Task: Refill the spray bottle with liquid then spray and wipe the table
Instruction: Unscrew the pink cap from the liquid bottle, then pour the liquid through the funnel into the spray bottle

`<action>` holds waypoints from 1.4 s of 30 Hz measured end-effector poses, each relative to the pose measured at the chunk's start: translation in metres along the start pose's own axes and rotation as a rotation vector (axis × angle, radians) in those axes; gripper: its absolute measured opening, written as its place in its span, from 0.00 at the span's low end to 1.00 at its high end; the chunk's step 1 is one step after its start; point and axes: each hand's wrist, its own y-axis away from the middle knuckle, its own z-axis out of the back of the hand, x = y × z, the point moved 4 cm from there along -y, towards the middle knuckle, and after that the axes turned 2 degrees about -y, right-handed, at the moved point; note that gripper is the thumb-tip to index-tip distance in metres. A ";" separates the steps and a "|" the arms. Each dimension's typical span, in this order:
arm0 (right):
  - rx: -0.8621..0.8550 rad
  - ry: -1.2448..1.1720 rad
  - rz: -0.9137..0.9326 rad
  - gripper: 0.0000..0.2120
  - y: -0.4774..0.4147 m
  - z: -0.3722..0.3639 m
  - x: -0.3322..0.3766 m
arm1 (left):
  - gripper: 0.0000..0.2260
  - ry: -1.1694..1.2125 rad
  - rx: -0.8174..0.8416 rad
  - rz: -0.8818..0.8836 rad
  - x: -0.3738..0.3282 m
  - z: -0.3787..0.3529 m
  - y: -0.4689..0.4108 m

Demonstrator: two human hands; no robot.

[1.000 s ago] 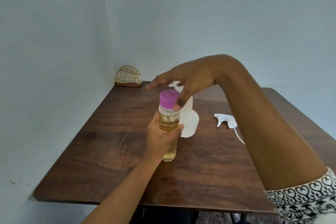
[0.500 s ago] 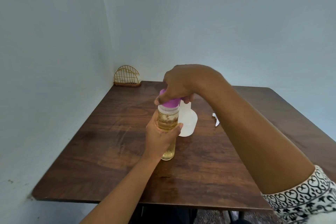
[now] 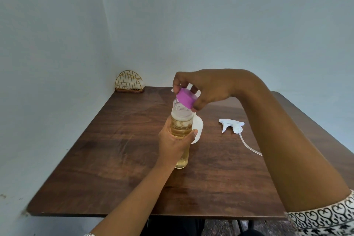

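While the left hand [image 3: 173,142] grips the clear bottle [image 3: 181,124] of yellow liquid, the right hand [image 3: 206,90] holds its purple cap [image 3: 186,100] tilted above the open neck.

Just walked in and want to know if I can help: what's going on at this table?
A person is opening a clear bottle of yellowish liquid. The left hand holds it upright on the wooden table, while the right hand has the purple cap tilted off the mouth. A white spray bottle stands just behind, mostly hidden. Its trigger head lies apart on the table, so nothing looks refilled yet.
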 end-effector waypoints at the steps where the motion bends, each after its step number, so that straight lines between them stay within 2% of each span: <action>1: -0.039 -0.054 0.008 0.27 0.005 0.000 -0.006 | 0.32 0.004 0.001 0.000 0.000 -0.002 0.000; 7: -0.230 -0.513 0.023 0.25 0.041 -0.006 -0.054 | 0.30 0.032 0.018 0.003 0.005 -0.016 0.000; 11: -0.420 -0.742 0.002 0.23 0.062 -0.026 -0.096 | 0.24 0.030 0.014 -0.020 0.002 -0.029 -0.001; 16: -0.516 -0.869 -0.200 0.25 0.075 -0.071 -0.159 | 0.21 0.020 0.023 -0.063 -0.002 -0.046 -0.001; 20: -0.538 -0.770 -0.433 0.28 0.086 -0.101 -0.203 | 0.22 0.018 0.008 -0.079 -0.001 -0.050 -0.002; 23: -0.516 -0.660 -0.567 0.26 0.097 -0.117 -0.230 | 0.22 0.031 0.011 -0.099 -0.002 -0.050 -0.001; 27: -0.412 -0.564 -0.718 0.26 0.101 -0.134 -0.252 | 0.22 0.035 0.021 -0.115 -0.002 -0.050 -0.002; 29: -0.332 -0.459 -0.768 0.26 0.097 -0.143 -0.258 | 0.24 0.046 0.025 -0.115 -0.001 -0.049 -0.002; 33: -0.303 -0.364 -0.804 0.27 0.090 -0.153 -0.267 | 0.28 0.082 0.020 -0.098 0.000 -0.047 -0.001; 35: -0.272 -0.316 -0.824 0.31 0.091 -0.149 -0.265 | 0.30 0.086 0.021 -0.081 0.001 -0.047 -0.001; 38: -0.400 -0.240 -0.804 0.32 0.096 -0.126 -0.245 | 0.31 0.087 0.026 -0.054 0.000 -0.047 -0.001; 40: -0.590 -0.300 -0.719 0.27 0.098 -0.108 -0.215 | 0.31 0.103 0.042 -0.025 0.000 -0.045 -0.002; 42: -0.704 -0.442 -0.572 0.22 0.095 -0.098 -0.176 | 0.31 0.133 0.075 0.009 0.002 -0.044 -0.002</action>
